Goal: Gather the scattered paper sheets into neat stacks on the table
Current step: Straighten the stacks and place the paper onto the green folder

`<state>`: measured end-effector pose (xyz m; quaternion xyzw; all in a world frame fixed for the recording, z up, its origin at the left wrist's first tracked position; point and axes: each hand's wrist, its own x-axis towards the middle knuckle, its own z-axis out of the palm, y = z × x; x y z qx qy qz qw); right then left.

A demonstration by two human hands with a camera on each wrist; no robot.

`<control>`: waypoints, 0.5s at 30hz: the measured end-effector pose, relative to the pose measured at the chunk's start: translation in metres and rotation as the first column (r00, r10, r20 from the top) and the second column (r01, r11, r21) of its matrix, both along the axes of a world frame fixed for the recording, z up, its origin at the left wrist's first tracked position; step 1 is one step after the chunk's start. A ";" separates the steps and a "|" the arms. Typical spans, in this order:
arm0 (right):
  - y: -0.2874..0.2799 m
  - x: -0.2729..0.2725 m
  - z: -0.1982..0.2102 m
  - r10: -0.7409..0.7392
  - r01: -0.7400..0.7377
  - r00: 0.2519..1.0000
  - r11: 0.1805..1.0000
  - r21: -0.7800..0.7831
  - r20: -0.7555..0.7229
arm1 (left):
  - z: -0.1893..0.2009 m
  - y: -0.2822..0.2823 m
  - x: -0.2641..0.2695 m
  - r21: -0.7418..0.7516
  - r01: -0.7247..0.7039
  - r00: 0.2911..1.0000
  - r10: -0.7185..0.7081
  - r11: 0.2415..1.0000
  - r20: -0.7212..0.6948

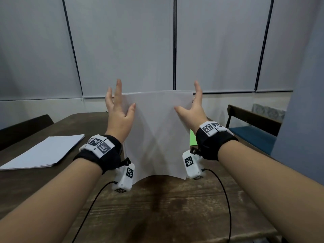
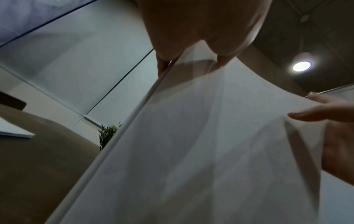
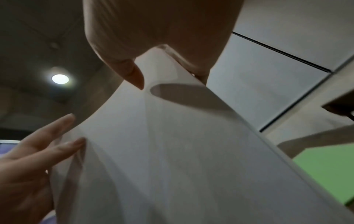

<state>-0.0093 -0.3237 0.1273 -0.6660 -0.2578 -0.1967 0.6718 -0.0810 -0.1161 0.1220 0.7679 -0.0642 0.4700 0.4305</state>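
A person stands a sheaf of white sheets (image 1: 156, 134) on end over the wooden surface (image 1: 157, 207), the left hand (image 1: 119, 114) and right hand (image 1: 191, 111) flanking its side edges — thumbs laid on the near face, the other fingers (image 1: 119, 88) straight and splayed past the top edge. Neither hand curls round the paper; both look open, steadying by light side pressure only, w/ the wrist views showing thumb and fingertips barely touching the face. Whether the bottom edge rests on the surface or hangs just above it cannot be told. A finished white stack (image 1: 43, 151) lies flat well to the left; a green sheet (image 1: 192, 139) shows behind the right wrist.

Risks, as judged from here: the sheaf bows in the middle & its lower corners flare, so a squeeze from the sides could buckle it rather than square it. With so loose a hold, inner sheets may slip down or fan out — esp. if the hands part unevenly. Tipping it flat too fast could let air skew the top sheets, undoing the alignment.
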 end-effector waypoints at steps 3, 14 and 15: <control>0.001 -0.002 0.009 -0.065 0.091 0.980 0.987 -0.133 0.186 | 0.004 0.001 0.001 0.064 -0.012 1.000 0.013 0.998 -0.009; -0.002 0.004 -0.003 -0.187 0.231 0.944 0.963 -0.140 0.273 | 0.010 0.000 0.008 0.046 -0.095 0.994 0.098 0.994 -0.058; -0.001 0.004 -0.004 -0.180 0.210 0.960 0.970 -0.125 0.217 | 0.008 0.001 0.010 0.007 -0.087 0.995 0.087 0.996 -0.048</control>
